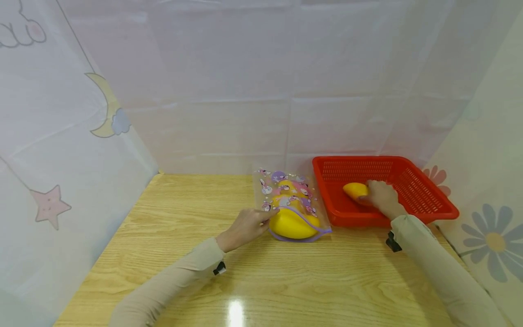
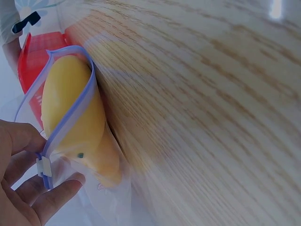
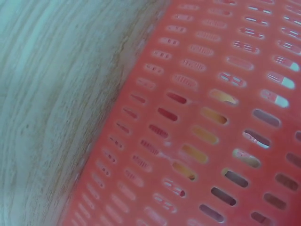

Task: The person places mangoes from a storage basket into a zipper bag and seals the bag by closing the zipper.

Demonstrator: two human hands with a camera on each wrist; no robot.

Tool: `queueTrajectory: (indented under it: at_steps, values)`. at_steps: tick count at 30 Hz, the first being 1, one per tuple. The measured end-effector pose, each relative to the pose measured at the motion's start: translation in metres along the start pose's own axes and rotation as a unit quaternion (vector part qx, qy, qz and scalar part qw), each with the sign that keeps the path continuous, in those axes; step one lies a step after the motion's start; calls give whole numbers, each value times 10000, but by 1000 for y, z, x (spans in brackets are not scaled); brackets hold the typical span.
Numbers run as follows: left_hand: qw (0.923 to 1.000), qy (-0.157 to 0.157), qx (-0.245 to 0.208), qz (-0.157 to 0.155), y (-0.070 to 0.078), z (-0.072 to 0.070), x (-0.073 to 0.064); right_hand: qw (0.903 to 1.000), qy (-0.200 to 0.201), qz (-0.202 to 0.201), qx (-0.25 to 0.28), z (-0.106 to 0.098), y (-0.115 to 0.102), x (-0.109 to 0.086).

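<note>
Head view: right hand (image 1: pixel 382 197) grips fruit (image 1: pixel 354 190) (right end).

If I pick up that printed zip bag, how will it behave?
The bag will probably sag, its film looking thin and see-through. The front yellow fruit could slide out, since the purple rim gapes open.
</note>
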State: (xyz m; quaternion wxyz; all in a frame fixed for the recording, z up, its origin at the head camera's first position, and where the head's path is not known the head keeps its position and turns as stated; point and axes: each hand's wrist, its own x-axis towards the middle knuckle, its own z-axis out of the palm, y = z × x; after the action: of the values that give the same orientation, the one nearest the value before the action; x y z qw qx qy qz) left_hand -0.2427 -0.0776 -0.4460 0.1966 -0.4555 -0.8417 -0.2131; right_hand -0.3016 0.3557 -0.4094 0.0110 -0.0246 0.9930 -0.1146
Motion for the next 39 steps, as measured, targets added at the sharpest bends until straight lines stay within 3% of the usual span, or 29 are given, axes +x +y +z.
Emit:
queueTrajectory:
  at_steps: [39]
  values:
    - [9999, 75, 32, 58, -1, 0, 0, 9988, 334, -351, 27, -14, -17, -21]
